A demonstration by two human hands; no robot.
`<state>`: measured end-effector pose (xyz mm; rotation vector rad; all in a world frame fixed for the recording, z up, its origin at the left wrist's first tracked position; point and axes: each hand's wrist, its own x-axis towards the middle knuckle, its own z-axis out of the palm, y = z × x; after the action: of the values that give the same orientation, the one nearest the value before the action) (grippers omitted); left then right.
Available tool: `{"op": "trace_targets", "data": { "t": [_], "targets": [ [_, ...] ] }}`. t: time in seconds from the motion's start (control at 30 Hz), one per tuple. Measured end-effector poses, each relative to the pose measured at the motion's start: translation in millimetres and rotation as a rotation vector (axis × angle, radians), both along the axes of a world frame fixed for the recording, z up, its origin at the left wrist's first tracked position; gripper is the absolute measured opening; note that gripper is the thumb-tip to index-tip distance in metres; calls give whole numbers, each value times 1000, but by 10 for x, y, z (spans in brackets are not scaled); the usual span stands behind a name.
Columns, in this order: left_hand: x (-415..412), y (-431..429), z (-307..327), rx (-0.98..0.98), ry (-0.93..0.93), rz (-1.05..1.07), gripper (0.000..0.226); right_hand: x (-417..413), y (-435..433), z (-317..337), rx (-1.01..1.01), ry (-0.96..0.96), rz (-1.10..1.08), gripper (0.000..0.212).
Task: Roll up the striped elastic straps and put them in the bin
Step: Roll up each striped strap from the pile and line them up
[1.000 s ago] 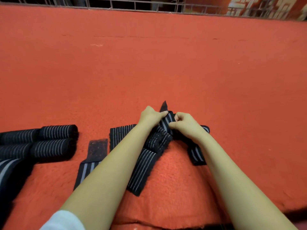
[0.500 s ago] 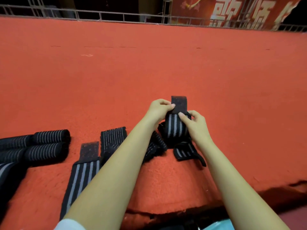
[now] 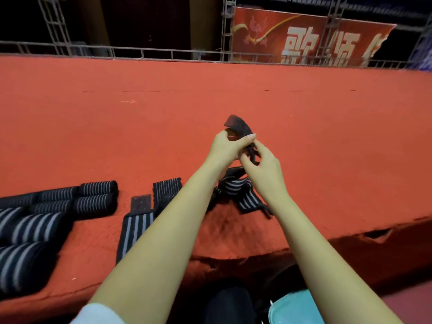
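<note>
Head view: much of the striped strap is hidden behind both hands, and its stripes are smeared by blur. Its dark end is pinched between thumb and fingers of the left hand, raised above the red carpeted surface. Just below, the band is gripped by the curled fingers of the right hand, and its tail lies on the carpet. Rolled straps are cut off at the left. Bare carpet is seen beyond the hands, and the front edge runs under the forearms.
</note>
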<state>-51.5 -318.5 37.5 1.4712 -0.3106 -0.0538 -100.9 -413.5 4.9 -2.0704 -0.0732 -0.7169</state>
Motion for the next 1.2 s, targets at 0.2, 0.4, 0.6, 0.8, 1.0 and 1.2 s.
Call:
{"op": "trace_targets", "data": {
  "t": [0.2, 0.4, 0.6, 0.8, 1.0, 1.2],
  "targets": [
    [-388, 97, 217, 163, -185, -99, 12, -272, -82, 248, 297, -114, -169, 16],
    [-763, 170, 580, 206, -324, 52, 31, -705, -48, 716, 334, -187, -137, 20],
    [-1230, 351, 1025, 121, -403, 67, 14, -1160, 107, 1201, 405, -126, 146, 13],
    [-1592, 819, 1331, 104, -415, 91, 28, -1485, 435, 1515, 442, -77, 389, 16],
    [-1957, 1278, 1570, 88, -454, 163, 27, -1716, 836, 1797, 406, -93, 512, 21],
    [-1974, 1727, 1279, 252, -350, 216, 37, -1524, 1190, 1432, 394, 48, 560, 23]
  ]
}}
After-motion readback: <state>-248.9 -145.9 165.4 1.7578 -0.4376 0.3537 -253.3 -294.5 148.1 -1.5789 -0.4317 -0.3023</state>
